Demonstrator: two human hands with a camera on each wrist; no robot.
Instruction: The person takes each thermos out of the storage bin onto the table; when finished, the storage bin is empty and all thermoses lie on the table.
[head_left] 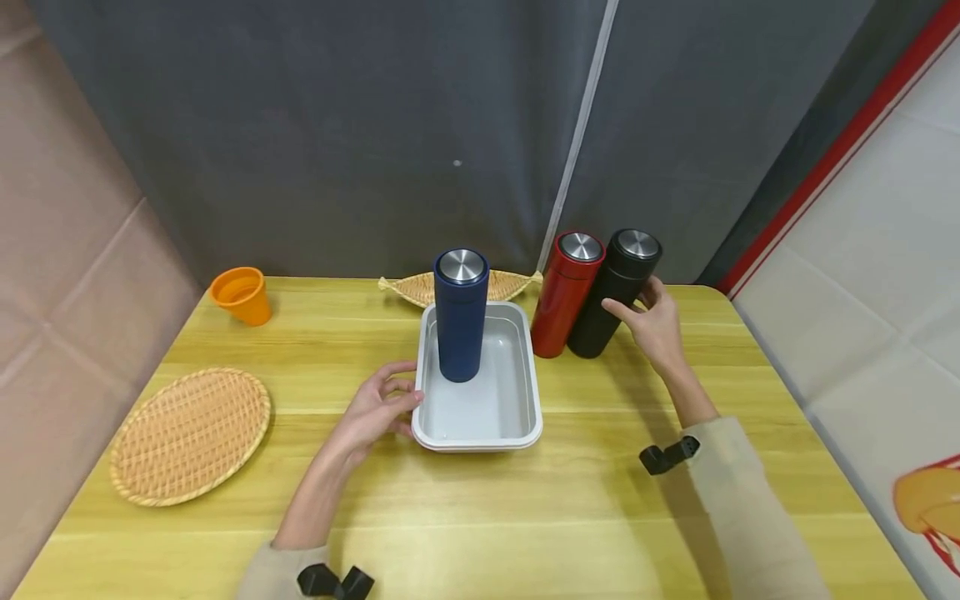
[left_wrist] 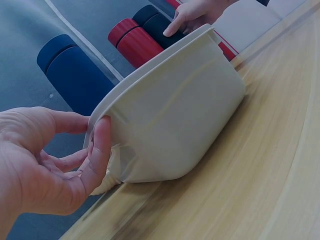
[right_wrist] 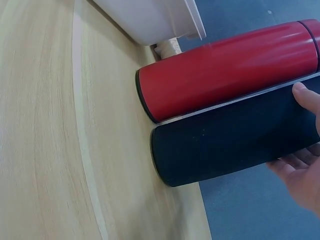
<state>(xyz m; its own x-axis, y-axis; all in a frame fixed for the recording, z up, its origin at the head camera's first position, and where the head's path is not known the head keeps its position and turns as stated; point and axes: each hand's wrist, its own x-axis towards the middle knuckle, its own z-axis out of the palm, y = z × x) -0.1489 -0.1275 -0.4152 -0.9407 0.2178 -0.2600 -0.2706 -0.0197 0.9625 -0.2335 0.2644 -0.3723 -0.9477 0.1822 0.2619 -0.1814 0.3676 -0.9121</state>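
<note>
At the far left we see an orange cup point(head_left: 242, 294) and an oval woven tray point(head_left: 191, 435) on the wooden table point(head_left: 600, 517), both well apart from the hands. Our left hand point(head_left: 375, 410) sits at the near left corner of the white tub point(head_left: 517, 417); in the left wrist view the thumb lies along the rim and the fingers point(left_wrist: 65, 162) curl loosely beside the wall, but we cannot tell whether they actually clasp it or only touch. A second rim seems to peek from under the tub, hard to make out. A blue flask point(head_left: 461, 315) stands upright inside the tub, toward its far end, and hides part of the boat-shaped woven basket point(head_left: 510, 283) behind.

Right of the tub, a red flask point(head_left: 566, 293) and a black flask point(head_left: 615, 293) stand touching side by side. Our right hand point(head_left: 654, 327) is at the black flask's right side, thumb point(right_wrist: 307, 97) laid on its body and fingers point(right_wrist: 292, 162) reaching round behind, a loose grasp not yet closed tight. In the right wrist view both flask tops are cut off at the frame edge, and most of the hand is out of frame.
</note>
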